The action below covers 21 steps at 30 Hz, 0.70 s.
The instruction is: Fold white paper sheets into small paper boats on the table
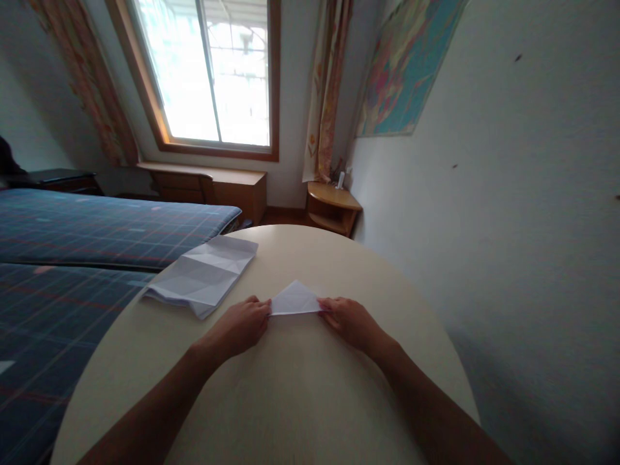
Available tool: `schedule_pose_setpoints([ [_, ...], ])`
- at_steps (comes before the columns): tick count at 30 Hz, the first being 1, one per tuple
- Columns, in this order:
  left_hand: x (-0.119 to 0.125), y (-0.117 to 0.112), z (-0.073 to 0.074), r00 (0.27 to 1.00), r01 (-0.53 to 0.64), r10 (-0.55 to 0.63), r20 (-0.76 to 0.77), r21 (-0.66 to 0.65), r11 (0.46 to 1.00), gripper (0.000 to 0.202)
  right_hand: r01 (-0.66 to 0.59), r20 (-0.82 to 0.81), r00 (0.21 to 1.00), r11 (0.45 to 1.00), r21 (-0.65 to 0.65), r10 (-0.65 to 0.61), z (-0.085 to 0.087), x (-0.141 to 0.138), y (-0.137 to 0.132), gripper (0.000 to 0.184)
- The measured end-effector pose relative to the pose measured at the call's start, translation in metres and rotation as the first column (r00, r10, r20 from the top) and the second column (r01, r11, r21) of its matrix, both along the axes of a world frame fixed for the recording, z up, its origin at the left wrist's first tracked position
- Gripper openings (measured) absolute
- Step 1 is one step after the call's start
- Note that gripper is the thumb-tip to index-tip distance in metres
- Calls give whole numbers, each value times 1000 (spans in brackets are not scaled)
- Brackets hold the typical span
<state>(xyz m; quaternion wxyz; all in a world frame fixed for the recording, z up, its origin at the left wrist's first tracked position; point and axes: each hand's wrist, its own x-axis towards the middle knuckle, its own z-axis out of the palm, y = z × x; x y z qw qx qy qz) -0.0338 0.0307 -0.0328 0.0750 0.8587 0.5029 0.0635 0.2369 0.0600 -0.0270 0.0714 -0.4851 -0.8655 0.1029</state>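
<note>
A small white sheet folded into a triangle [294, 300] lies flat on the round cream table [300, 387]. My left hand [239, 325] pinches its left corner with the fingers drawn together. Across from it, my right hand [349, 321] presses the triangle's right corner with closed fingertips. Both forearms reach in from the bottom edge of the view.
A stack of creased white paper [203, 274] lies on the table's far left, near its edge. A bed with a blue plaid cover [72, 258] stands at the left. A wooden corner stand [333, 206] and a window [213, 71] are beyond; a white wall runs along the right.
</note>
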Motion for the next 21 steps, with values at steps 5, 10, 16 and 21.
schedule_pose_setpoints([
  [5, -5, 5, 0, 999, -33, 33, 3, 21, 999, 31, 86, -102, 991, 996, 29, -83, -7, 2, 6, 31],
  [10, -13, 14, -10, 995, -70, 64, 74, 78, 994, 30, 111, -211, 972, 994, 13, -105, -16, 6, 14, 29],
  [16, -13, 22, -23, 982, -107, 78, 170, 167, 980, 29, 169, -305, 938, 986, -18, -166, -19, 9, 19, 27],
  [21, -10, 26, -32, 968, -185, 145, 206, 194, 963, 27, 218, -352, 909, 974, -56, -223, -19, 9, 20, 25],
])
